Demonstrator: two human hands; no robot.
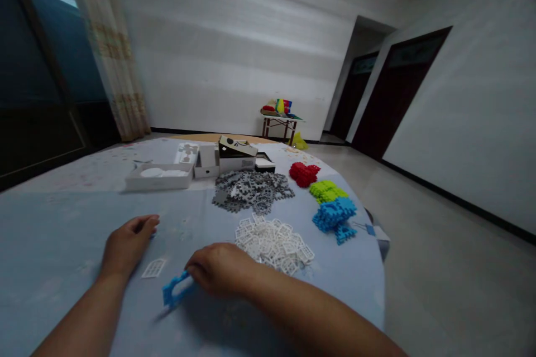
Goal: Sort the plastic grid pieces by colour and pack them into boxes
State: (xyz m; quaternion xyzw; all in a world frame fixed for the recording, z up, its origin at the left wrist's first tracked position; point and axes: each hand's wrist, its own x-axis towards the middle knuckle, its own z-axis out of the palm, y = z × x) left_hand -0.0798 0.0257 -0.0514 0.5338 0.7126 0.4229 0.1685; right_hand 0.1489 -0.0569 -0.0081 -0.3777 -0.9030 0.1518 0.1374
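Observation:
My right hand (218, 269) is closed on a blue notched plastic piece (171, 292), which has an opening in it and is held near the tablecloth. To its left, my left hand (130, 239) has its thumb and fingers pressed together, and a speck of blue shows just under the fingertips; what it holds is mostly hidden. A white lattice window piece (153, 269) lies flat on the cloth between the two hands. Just beyond my right hand is a heap of similar white lattice pieces (274, 242).
Behind the white heap lies a grey pile (249, 189). Red (304, 174), green (327, 192) and blue pieces (334, 215) are heaped along the right edge. A white tray (159, 179) and boxes (237, 156) stand at the back of the round table (54, 223).

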